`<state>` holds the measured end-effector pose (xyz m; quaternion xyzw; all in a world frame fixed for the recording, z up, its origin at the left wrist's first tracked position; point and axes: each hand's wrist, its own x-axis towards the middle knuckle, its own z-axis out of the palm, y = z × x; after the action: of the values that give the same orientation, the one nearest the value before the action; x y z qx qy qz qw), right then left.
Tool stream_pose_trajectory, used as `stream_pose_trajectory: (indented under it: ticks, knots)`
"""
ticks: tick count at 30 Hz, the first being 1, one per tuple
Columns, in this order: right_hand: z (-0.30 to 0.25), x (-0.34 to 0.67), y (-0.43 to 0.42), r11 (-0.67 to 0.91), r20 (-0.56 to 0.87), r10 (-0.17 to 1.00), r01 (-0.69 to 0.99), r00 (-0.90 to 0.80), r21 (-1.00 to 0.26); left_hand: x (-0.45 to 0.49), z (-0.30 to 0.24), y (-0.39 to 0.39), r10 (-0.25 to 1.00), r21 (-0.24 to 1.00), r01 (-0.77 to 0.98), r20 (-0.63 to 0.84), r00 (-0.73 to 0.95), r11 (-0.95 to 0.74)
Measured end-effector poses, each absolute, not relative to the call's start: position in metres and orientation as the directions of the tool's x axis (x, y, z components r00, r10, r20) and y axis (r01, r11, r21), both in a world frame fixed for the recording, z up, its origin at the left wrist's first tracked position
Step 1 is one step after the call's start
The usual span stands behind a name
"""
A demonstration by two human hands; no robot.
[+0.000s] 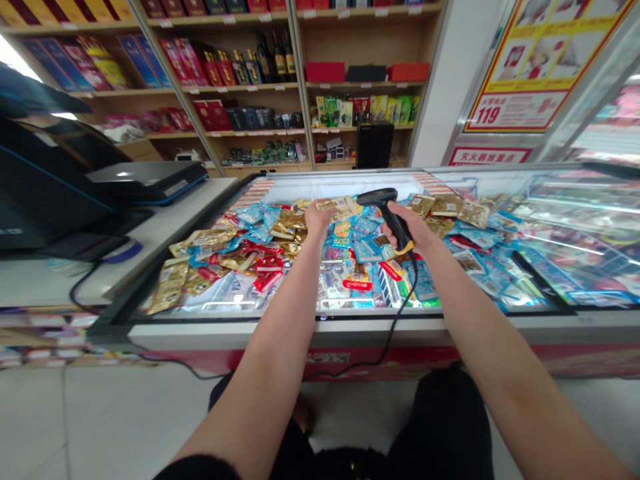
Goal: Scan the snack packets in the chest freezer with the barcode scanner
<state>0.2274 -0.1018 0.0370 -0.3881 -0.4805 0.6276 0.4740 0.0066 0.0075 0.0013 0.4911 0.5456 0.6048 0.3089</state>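
My right hand [407,225] is wrapped round the handle of a black and yellow barcode scanner [383,200], its head pointing left. From the handle's base a black cable [400,313] hangs down over the front edge. A gold snack packet [343,207] is pinched in my left hand [319,217], just left of the scanner's head and apart from it. Under both hands, blue packets [367,233], gold packets [287,223] and red packets [269,267] lie heaped on the glass top of a chest freezer [280,330].
On the left, a counter [165,227] carries a scale [150,180] and a dark checkout screen [45,187]. Shelves [255,87] with boxes and bottles stand behind the freezer. More packets [483,240] lie to the right. The cable loops low near my legs.
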Motion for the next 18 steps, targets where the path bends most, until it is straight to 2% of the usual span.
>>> stream_pose_trajectory:
  ticks: [4,8,13,15,18]
  knots:
    - [0.038,0.226,-0.103,-0.072,-0.022,0.976,-0.225,-0.216,-0.972,-0.009,0.003,0.013,0.869,0.942,0.193,0.329,-0.369,-0.275]
    - [0.038,0.226,-0.102,-0.053,-0.006,0.981,-0.238,-0.193,-0.970,-0.035,0.009,0.014,0.810,0.932,0.258,0.350,-0.471,-0.253]
    - [0.038,0.226,-0.102,-0.047,-0.003,0.983,-0.238,-0.182,-0.970,-0.067,0.024,-0.005,0.717,0.876,0.462,0.409,-0.565,-0.136]
    - [0.039,0.225,-0.103,-0.050,-0.009,0.985,-0.235,-0.172,-0.971,-0.074,0.028,-0.017,0.705,0.816,0.577,0.435,-0.559,-0.046]
    - [0.039,0.225,-0.104,-0.044,-0.006,0.987,-0.229,-0.162,-0.972,-0.075,0.029,-0.032,0.752,0.668,0.734,0.423,-0.505,0.118]
